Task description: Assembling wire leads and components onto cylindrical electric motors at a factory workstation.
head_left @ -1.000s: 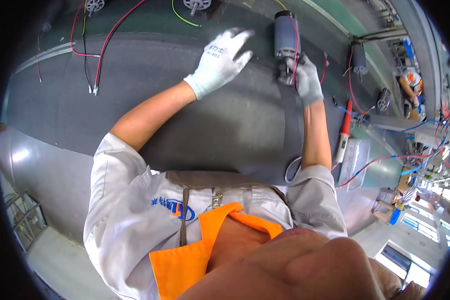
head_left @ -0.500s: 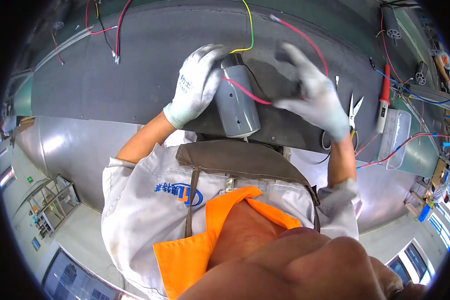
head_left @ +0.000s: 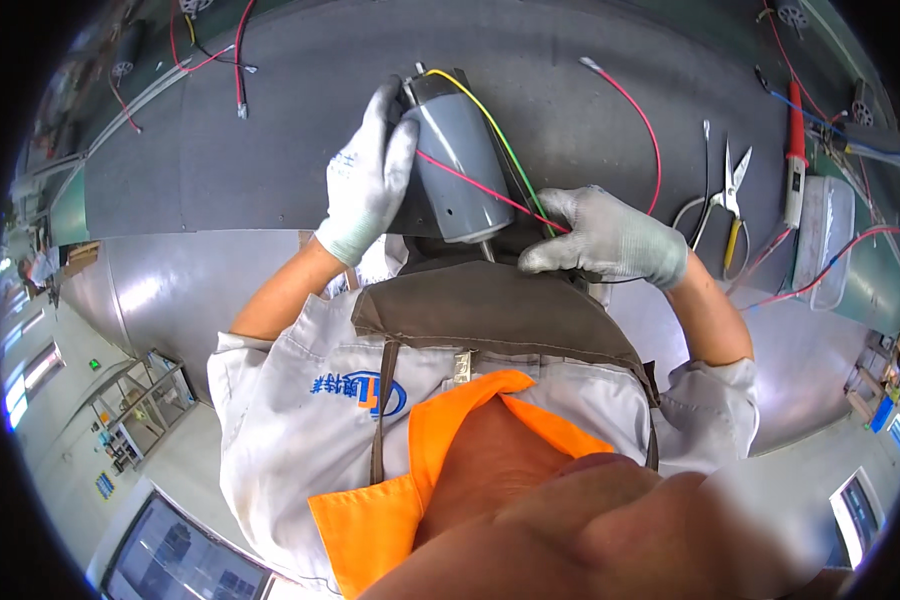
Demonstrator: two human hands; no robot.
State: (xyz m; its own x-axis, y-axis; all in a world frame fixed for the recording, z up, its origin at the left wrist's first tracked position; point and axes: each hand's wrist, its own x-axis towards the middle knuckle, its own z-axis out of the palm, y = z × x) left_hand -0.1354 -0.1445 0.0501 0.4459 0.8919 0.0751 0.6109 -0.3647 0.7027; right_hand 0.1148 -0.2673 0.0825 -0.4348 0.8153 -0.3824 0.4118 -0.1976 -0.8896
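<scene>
Near the upper middle of the frame the left hand, in a white knit glove, is wrapping its fingers around the side of a grey cylindrical metal motor, closed firmly on the casing and keeping it tilted, shaft end pointing down toward the person's chest. The right hand, in a grey glove, is curling partly shut just right of the motor's lower end and appears to be pinching the thin red wire that is crossing the casing; whether the yellow-green wire is also in that pinch cannot be told. Judging by this, the motor is already lifted off the dark grey work mat and brought close to the body, and the leads are being sorted or drawn out; nothing is showing them cut, stripped or joined yet, so the wire work seems to be only starting. The mat's near edge is running just under both hands, with a pale metal bench front below it, so there is little room toward the body. To the right, small scissors with yellow handles and a red-handled pen-shaped tool are lying near the right wrist, narrowing that side. Toward the upper left the mat is holding only loose red wires, leaving more room there.
</scene>
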